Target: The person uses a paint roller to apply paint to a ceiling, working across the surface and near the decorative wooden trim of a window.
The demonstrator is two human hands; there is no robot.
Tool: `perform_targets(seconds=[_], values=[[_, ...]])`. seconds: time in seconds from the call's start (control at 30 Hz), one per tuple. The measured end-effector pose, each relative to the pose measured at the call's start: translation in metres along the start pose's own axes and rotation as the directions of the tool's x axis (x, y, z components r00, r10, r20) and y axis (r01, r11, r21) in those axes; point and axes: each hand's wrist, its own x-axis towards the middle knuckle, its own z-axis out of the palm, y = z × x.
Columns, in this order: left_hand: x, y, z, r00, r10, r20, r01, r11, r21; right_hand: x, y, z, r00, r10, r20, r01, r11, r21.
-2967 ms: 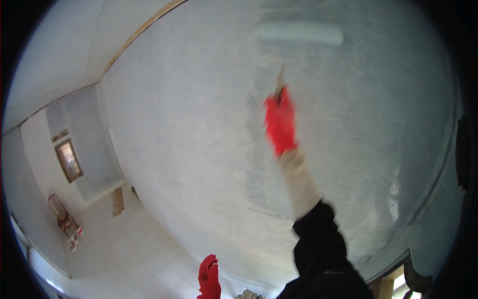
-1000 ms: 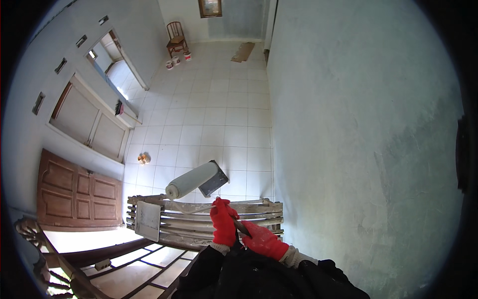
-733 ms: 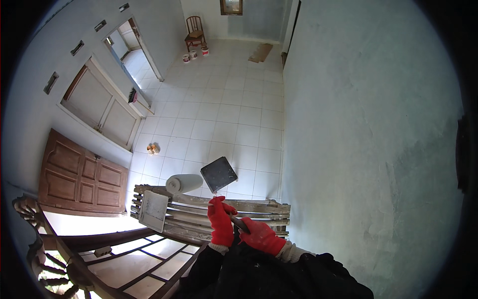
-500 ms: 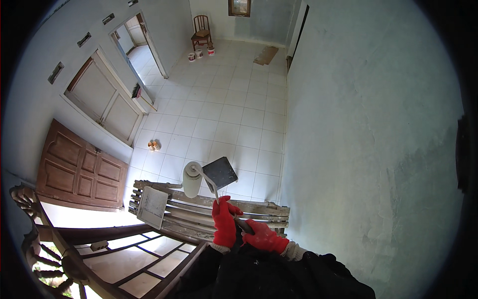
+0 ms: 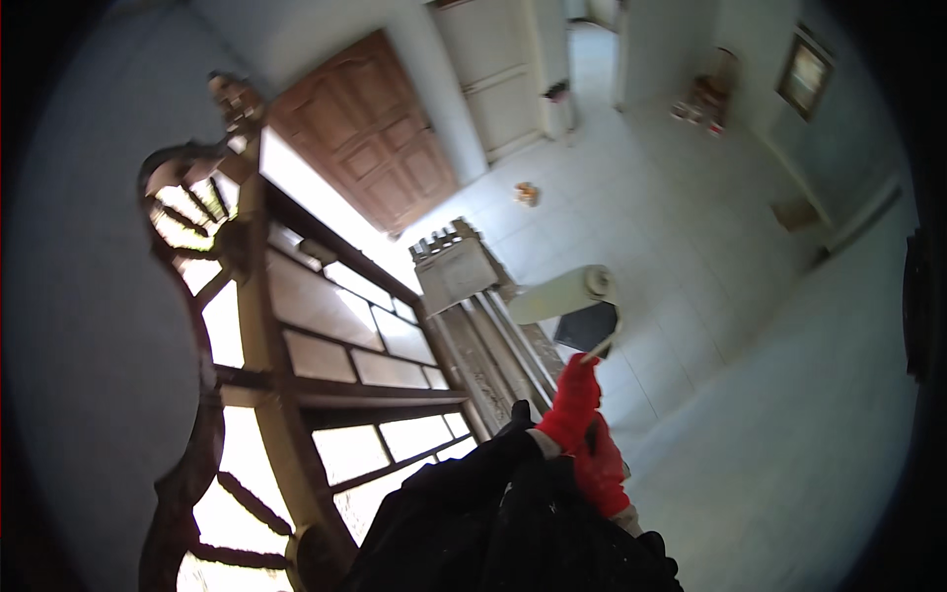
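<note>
Head view: we find the roller [image 5: 560, 296] in mid-air, its pale sleeve near the edge of the slatted tabletop [image 5: 473, 355] and partly covering a dark slab [image 5: 584, 331] from our line of sight; contact with either, we cannot confirm. Both hands grasp it: left hand [image 5: 572, 403] wrapped round the upper part, bent rod emerging above; right hand [image 5: 600, 472] clenched lower on the handle, just beside the left. Tray [image 5: 459, 279] rests near the tabletop's far end; its contents we cannot make out. Progress, as we judge it: rolling under way rather than finished, the tool being in hand and off the wall. Near wall [image 5: 764, 444] reads pale blue-grey, too blurred for us to part coated from bare; far wall [image 5: 856, 138] looks darker beside the window [image 5: 806, 74], perhaps partial cover. How much is left, we cannot settle. Writing: none legible. Tubs [image 5: 716, 128] by the chair [image 5: 717, 84] show red and white only, any labels lost to blur; no brand seen.
</note>
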Motion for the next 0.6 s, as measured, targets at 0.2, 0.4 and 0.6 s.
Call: perform_targets(seconds=[0.2, 0.4, 0.6], values=[[0.007, -0.011, -0.019, 0.998, 0.008, -0.062, -0.004, 0.997, 0.073, 0.017, 0.022, 0.011, 0.989, -0.037, 0.141, 0.014, 0.988, 0.155], [0.0, 0.01, -0.044, 0.992, 0.099, -0.075, -0.088, 0.987, 0.137, 0.036, 0.032, 0.025, 0.941, -0.096, 0.326, -0.034, 0.929, 0.37], [0.02, 0.017, -0.082, 0.983, 0.161, -0.087, -0.15, 0.982, 0.113, 0.064, 0.01, 0.042, 0.834, 0.024, 0.552, -0.307, 0.851, 0.427]])
